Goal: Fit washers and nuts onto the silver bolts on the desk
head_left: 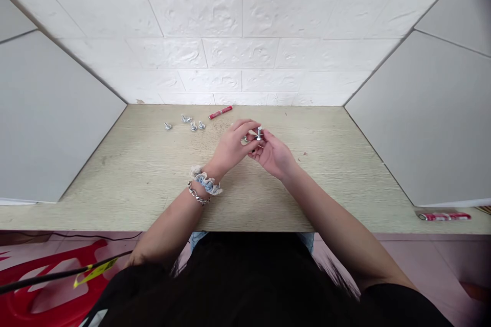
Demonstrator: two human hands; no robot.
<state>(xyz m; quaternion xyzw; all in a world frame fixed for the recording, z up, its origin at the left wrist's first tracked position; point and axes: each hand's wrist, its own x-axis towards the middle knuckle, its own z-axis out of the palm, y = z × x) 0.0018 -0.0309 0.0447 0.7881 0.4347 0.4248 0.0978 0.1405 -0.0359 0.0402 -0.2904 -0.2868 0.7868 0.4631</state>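
Note:
A silver metal bolt [260, 132] stands upright between my two hands, above the middle of the table, with a wider washer or nut at its lower end. My left hand [231, 147] curls around it from the left, thumb and fingertips at the bolt. From the right, the closed fingers of my right hand [275, 156] grip it too, thumb near its base. Another small shiny metal piece [244, 139] shows among my left fingers; its kind is unclear. Further left on the table lie several loose bolts with washers or nuts [194, 126], one [168, 126] apart from the others.
A red marker-like tube [220, 112] lies near the wall behind the bolts. Another red tube [444, 216] rests at the table's front right. Grey panels [57, 112] flank the pale wooden table [134, 173], and a white brick-patterned wall [241, 53] closes the back.

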